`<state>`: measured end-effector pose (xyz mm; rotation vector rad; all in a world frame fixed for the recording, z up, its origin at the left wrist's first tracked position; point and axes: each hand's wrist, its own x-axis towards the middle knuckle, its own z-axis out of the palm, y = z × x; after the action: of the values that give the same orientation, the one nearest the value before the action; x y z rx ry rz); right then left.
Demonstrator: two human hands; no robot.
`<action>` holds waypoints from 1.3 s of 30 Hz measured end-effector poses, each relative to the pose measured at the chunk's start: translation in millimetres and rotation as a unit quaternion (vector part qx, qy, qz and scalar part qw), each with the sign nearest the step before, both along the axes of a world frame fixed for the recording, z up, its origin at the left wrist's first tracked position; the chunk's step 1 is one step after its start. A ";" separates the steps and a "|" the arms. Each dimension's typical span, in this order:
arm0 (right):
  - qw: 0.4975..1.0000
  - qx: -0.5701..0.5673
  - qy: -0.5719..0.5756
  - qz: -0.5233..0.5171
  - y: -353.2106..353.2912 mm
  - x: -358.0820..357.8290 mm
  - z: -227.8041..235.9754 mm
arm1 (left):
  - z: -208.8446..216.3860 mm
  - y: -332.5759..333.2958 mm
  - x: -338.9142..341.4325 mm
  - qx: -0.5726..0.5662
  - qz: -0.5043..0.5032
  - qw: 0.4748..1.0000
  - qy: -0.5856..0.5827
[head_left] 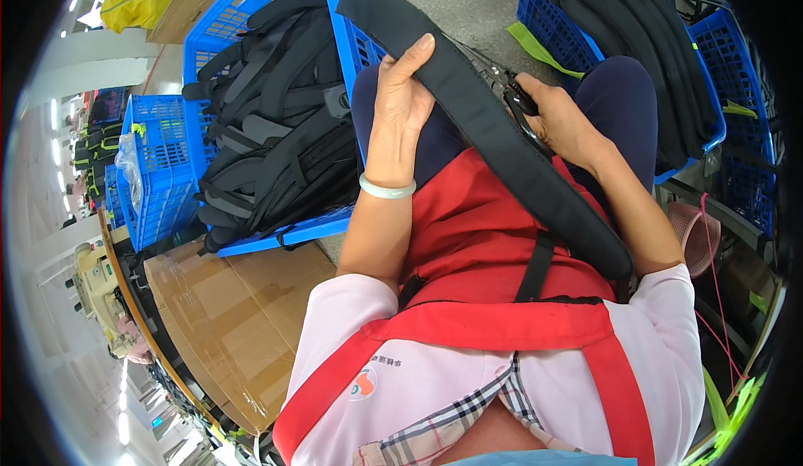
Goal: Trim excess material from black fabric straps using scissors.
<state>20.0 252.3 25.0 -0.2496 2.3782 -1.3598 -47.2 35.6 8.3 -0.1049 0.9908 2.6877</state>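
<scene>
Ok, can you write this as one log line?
left hand: holds black strap; right hand: holds black-handled tool; nearby: blue crate

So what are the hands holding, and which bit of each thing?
Left grip: the black strap, by its edge near the far end, thumb on top. Right grip: what looks like scissors, by the black handle.

The strap passes over the apron, between left crate and right crate.
</scene>
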 end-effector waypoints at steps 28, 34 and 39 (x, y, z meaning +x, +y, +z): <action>0.997 0.017 0.073 0.002 -10.8 -18.5 -0.3 | -2.0 -6.1 -5.4 0.002 0.016 1.000 0.025; 0.983 0.038 0.177 0.011 -13.6 -30.8 -4.4 | -5.9 -2.5 -2.9 -0.003 -0.008 0.999 0.040; 0.987 0.038 0.148 0.050 -13.1 -36.4 -5.1 | -3.7 -3.3 -0.6 0.000 -0.010 0.999 0.039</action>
<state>-16.4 239.1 19.9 -0.5786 2.6105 -1.2560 -47.8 32.4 4.6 0.0112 1.0100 2.6916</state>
